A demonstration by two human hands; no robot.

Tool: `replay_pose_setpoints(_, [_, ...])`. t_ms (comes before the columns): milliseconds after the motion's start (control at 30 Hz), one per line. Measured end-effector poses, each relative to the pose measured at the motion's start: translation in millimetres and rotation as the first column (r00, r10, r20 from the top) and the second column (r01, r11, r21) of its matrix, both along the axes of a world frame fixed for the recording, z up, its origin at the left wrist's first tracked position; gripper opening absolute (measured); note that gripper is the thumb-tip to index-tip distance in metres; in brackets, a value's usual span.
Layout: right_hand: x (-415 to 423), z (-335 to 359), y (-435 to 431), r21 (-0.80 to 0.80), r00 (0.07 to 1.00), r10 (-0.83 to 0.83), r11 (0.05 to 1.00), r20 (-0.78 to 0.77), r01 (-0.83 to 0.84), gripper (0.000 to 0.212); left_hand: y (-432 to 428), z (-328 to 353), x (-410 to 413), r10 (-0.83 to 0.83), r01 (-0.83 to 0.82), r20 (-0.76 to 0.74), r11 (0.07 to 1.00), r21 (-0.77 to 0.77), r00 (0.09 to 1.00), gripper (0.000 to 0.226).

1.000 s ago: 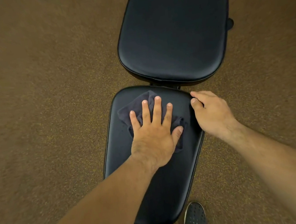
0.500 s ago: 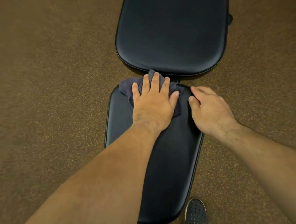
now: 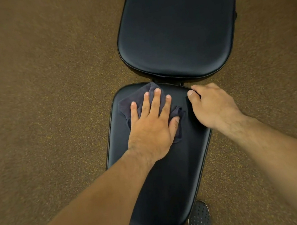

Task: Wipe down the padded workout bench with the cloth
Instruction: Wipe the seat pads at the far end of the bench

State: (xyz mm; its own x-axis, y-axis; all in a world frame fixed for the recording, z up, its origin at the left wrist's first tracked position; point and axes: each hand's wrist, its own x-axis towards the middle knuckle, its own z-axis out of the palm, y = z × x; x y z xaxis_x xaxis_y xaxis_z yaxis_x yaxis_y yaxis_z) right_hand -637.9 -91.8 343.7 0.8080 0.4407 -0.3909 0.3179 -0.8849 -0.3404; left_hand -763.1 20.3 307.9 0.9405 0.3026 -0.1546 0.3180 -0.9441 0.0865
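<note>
The black padded bench has a seat pad near me and a larger back pad beyond it, with a narrow gap between them. A dark grey cloth lies crumpled on the far end of the seat pad. My left hand presses flat on the cloth, fingers spread, and covers most of it. My right hand curls over the seat pad's far right edge, thumb on top, gripping the pad.
Brown speckled carpet surrounds the bench on all sides. My two dark perforated shoes stand at the near end of the seat pad, one on each side of its tip.
My left hand has slid the cloth back toward me from the seat pad's far edge, where it was half a second ago. The right hand keeps its grip on the pad's edge.
</note>
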Motion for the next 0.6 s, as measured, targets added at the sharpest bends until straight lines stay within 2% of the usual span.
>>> replay_pose_setpoints(133, [11.1, 1.5, 9.8, -0.020, 1.000, -0.021, 1.000, -0.022, 0.020, 0.042, 18.0, 0.7, 24.4, -0.003, 0.003, -0.001, 1.000, -0.019, 1.000, 0.061])
replay_pose_setpoints(333, [17.9, 5.9, 33.0, 0.031, 0.997, 0.051, 0.998, -0.058, -0.050, 0.036, 47.6, 3.3, 60.2, 0.045, -0.041, 0.072, 0.998, -0.053, 0.996, 0.051])
replay_pose_setpoints(433, [17.1, 6.8, 38.2, 0.027, 0.994, 0.075, 0.997, -0.083, -0.073, 0.036, 58.5, 5.4, 69.6, 0.055, -0.051, 0.050, 0.995, -0.083, 0.997, 0.046])
replay_pose_setpoints(600, [14.2, 8.3, 40.5, 0.008, 0.992, 0.077, 0.997, -0.102, -0.077, 0.040, 44.9, 3.7, 31.5, 0.105, -0.103, 0.083, 0.994, -0.029, 0.991, 0.054])
